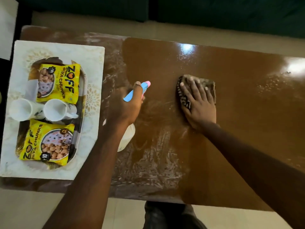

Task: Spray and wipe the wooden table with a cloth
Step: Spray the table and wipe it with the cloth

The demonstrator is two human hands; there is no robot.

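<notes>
wooden table (231,113): right hand (199,103) presses cloth (208,83), left hand (127,106) holds spray bottle (142,90).

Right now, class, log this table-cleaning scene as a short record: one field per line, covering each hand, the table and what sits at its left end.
left hand: grips spray bottle
right hand: flat on cloth
table: glossy on right, streaky in middle
left end: mat under tray
on tray: two yellow packets, two cups
</notes>
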